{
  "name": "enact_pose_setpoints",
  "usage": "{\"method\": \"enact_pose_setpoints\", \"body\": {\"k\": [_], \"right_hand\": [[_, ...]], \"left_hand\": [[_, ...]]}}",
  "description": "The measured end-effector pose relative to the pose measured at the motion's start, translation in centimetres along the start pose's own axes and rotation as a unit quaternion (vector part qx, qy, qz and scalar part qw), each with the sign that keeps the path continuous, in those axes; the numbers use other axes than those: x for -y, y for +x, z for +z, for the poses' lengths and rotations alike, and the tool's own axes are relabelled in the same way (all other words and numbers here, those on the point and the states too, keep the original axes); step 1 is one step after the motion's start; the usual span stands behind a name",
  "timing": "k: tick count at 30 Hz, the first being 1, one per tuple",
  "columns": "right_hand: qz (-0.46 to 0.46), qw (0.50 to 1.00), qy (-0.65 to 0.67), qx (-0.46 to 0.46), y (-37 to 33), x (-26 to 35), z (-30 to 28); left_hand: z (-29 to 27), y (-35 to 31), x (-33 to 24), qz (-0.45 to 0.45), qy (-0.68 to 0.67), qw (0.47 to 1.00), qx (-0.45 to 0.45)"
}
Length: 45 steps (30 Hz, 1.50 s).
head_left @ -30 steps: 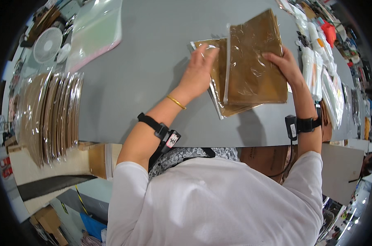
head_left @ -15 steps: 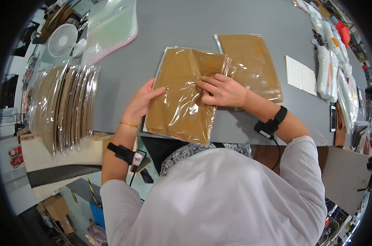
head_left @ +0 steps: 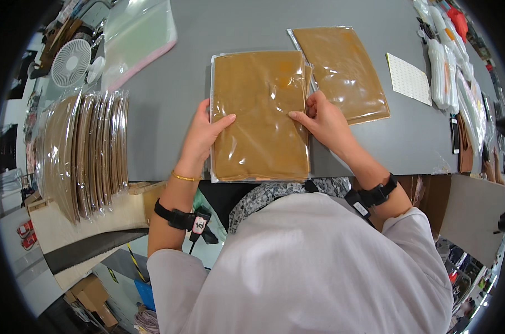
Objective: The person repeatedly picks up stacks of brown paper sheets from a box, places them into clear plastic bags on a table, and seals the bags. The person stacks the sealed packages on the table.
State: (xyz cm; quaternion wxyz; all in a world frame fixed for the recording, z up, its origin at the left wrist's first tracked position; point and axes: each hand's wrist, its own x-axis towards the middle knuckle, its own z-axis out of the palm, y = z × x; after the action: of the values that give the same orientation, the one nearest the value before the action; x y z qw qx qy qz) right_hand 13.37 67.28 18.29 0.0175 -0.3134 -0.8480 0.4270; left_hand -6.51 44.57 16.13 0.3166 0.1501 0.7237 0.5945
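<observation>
Between my hands is a flat brown packet in a clear plastic bag, held over the table's near edge with its surface fairly smooth. My left hand grips its left side, thumb on top and fingers hidden beneath. At the right side my right hand pinches the edge, thumb on the face and fingers curled by the rim. A corner of brown sheet or plastic sticks out there, above my right fingers. Just beyond my right hand, a second brown bagged packet lies flat on the table.
Upright brown bagged packets stand in a row at the left. Behind them are a white fan and clear plastic sheets with a pink edge. At right lie a white dotted sheet, rolled plastic bags and a phone.
The packet has been straightened and its creased face flattened. My right hand has moved from the middle of its face to the right edge.
</observation>
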Motion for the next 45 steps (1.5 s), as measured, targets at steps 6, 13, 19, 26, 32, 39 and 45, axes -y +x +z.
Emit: {"method": "enact_pose_setpoints", "body": {"k": [6, 13, 19, 26, 32, 39, 45], "right_hand": [[-0.087, 0.988, -0.098, -0.084, -0.6, 0.6, -0.2], [-0.078, 0.960, 0.249, 0.103, 2.2, 6.0, -3.7], [-0.544, 0.825, 0.141, 0.064, 3.6, 15.0, -9.0], [-0.562, 0.817, -0.122, 0.047, 1.9, 9.3, -7.4], [-0.298, 0.945, -0.122, -0.061, -1.6, 0.7, -3.1], [0.109, 0.941, 0.310, 0.078, -2.4, 0.3, -0.8], [0.143, 0.913, 0.366, 0.114, 0.0, 2.6, 0.4]], "left_hand": [[-1.4, 0.3, 0.5, 0.200, 0.366, 0.905, -0.085], [-0.9, 1.8, -1.5, 0.108, 0.146, 0.983, -0.032], [-4.8, 3.1, -9.3, 0.048, -0.069, 0.986, 0.142], [-6.4, -0.6, -7.6, 0.059, -0.187, 0.968, 0.154], [-2.9, -2.6, -1.5, 0.019, 0.034, 0.995, 0.092], [-1.9, -1.8, -0.4, 0.104, 0.233, 0.963, -0.090], [0.6, 0.8, -2.3, -0.009, 0.020, 0.998, 0.051]]}}
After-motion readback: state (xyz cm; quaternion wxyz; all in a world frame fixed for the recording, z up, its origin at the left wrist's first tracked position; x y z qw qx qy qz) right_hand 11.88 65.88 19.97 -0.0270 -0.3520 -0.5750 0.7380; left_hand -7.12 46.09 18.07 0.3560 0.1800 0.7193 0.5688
